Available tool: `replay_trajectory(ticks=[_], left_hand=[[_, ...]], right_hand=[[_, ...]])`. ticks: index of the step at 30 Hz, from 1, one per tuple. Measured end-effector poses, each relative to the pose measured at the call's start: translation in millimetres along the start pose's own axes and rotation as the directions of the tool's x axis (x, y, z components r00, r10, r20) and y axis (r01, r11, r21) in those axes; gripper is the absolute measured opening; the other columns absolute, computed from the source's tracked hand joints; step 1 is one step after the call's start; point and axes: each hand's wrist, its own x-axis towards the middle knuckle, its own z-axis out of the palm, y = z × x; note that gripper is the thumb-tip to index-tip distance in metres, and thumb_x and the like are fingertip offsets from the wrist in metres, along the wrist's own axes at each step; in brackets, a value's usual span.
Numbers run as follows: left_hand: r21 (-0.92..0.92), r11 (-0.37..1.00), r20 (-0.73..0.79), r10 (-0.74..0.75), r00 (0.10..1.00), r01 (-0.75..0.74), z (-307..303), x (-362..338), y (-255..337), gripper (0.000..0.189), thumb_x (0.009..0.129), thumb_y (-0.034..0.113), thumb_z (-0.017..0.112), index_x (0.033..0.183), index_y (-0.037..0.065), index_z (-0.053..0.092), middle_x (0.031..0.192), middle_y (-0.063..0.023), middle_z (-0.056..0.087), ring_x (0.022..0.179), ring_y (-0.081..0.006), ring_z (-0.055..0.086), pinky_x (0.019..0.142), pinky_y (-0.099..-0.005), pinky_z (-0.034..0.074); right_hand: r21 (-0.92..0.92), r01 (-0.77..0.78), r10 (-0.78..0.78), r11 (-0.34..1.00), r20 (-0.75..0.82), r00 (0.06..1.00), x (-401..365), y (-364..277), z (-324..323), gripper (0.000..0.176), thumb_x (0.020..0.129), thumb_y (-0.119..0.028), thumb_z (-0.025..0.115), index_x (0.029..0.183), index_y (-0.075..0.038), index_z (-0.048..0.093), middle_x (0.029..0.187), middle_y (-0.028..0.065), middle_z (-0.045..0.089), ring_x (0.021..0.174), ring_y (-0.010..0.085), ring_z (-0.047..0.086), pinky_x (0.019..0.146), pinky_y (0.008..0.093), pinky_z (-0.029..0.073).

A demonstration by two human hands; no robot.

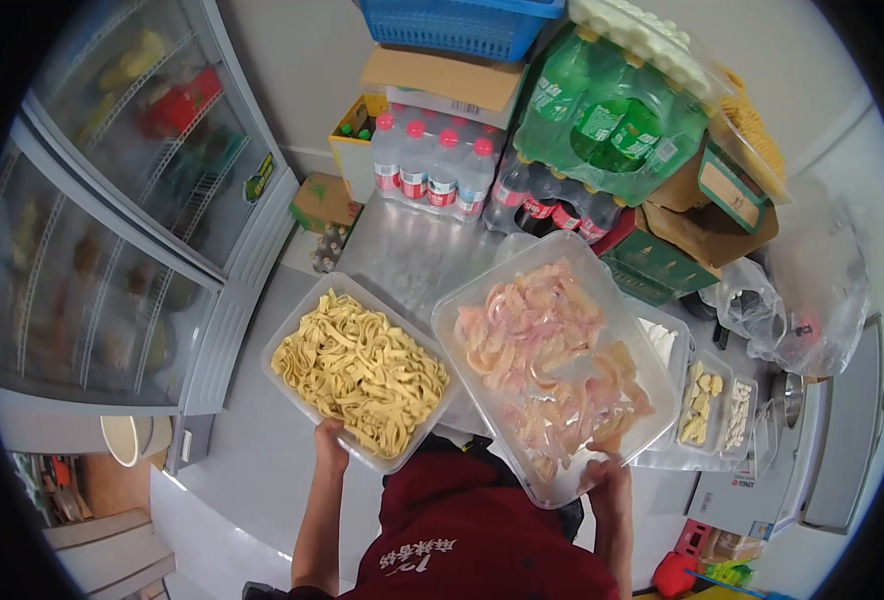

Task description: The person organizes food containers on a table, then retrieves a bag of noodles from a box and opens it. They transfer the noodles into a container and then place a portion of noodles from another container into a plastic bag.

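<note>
My left hand [331, 450] grips the near left edge of a clear plastic container [287, 387] heaped with flat, yellow, noodle-like strips [357, 370]. At the near right edge of a larger clear plastic container [497, 425], my right hand [607, 478] is closed on the rim. Pale pink, thin slices that look like raw meat [542, 325] lie inside this one. Both containers are held side by side in front of my body, the right one slightly overlapping the steel table behind. Most of the fingers are hidden beneath the containers.
A steel table [392, 240] bears water bottles [427, 165], cola bottles [537, 200] and a green-bottle pack [602, 115]. Smaller food containers [702, 400] stand at right, near an open cardboard box [662, 250]. A glass-door fridge [132, 200] stands at left.
</note>
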Motion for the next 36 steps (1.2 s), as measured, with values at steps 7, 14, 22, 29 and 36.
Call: replay_trajectory(ticks=[7, 14, 22, 29, 36], left_hand=[[0.077, 0.996, 0.089, -0.044, 0.995, 0.037, -28.2, -26.7, -5.0, 0.045, 0.067, 0.011, 0.045, 0.111, -0.001, 0.042, 0.106, -0.0104, 0.051, 0.098, -0.0231, 0.049, 0.086, -0.0338, 0.039], [0.153, 0.988, 0.140, -0.057, 0.989, 0.035, -26.0, -38.1, -9.6, 0.051, 0.062, -0.002, 0.047, 0.112, -0.003, 0.039, 0.101, -0.0096, 0.050, 0.094, -0.0215, 0.049, 0.081, -0.0323, 0.041], [0.057, 0.998, -0.213, 0.037, 0.976, -0.025, -110.4, -146.2, -22.6, 0.045, 0.055, 0.006, 0.047, 0.100, 0.000, 0.047, 0.090, -0.0070, 0.054, 0.082, -0.0213, 0.053, 0.075, -0.0317, 0.044], [0.011, 0.987, -0.524, 0.142, 0.840, -0.160, -126.0, -262.5, -17.0, 0.039, 0.056, 0.008, 0.049, 0.094, -0.002, 0.049, 0.083, -0.0093, 0.054, 0.075, -0.0211, 0.053, 0.063, -0.0323, 0.047], [-0.077, 0.973, -0.490, 0.152, 0.859, -0.216, -118.9, -272.2, -3.3, 0.020, 0.064, 0.012, 0.052, 0.080, 0.001, 0.055, 0.076, -0.0110, 0.055, 0.068, -0.0238, 0.054, 0.059, -0.0345, 0.047]], right_hand=[[-0.033, -0.120, 0.123, 0.992, 0.106, 0.987, 38.0, -9.7, 39.6, 0.035, 0.064, -0.004, 0.044, 0.099, 0.003, 0.045, 0.057, 0.0059, 0.043, 0.050, 0.0181, 0.046, 0.048, 0.0314, 0.042], [0.064, -0.328, 0.273, 0.942, 0.419, 0.866, 124.0, 37.1, 131.1, 0.008, 0.064, -0.009, 0.053, 0.071, -0.008, 0.049, 0.058, 0.0002, 0.043, 0.055, 0.0143, 0.044, 0.056, 0.0289, 0.040], [0.120, -0.434, 0.366, 0.893, 0.369, 0.854, 136.3, 111.9, 209.6, 0.006, 0.069, -0.010, 0.051, 0.067, -0.008, 0.046, 0.060, 0.0033, 0.047, 0.058, 0.0163, 0.050, 0.070, 0.0360, 0.048], [0.328, -0.490, 0.390, 0.808, 0.325, 0.861, 155.2, 205.3, 239.8, 0.019, 0.077, -0.021, 0.053, 0.083, -0.005, 0.046, 0.077, 0.0093, 0.051, 0.077, 0.0205, 0.053, 0.079, 0.0350, 0.045], [-0.522, -0.421, 0.668, 0.742, 0.631, 0.394, 107.8, 182.5, 232.6, 0.061, 0.081, -0.051, 0.043, 0.123, -0.008, 0.032, 0.119, 0.0113, 0.040, 0.107, 0.0232, 0.039, 0.094, 0.0361, 0.029]])
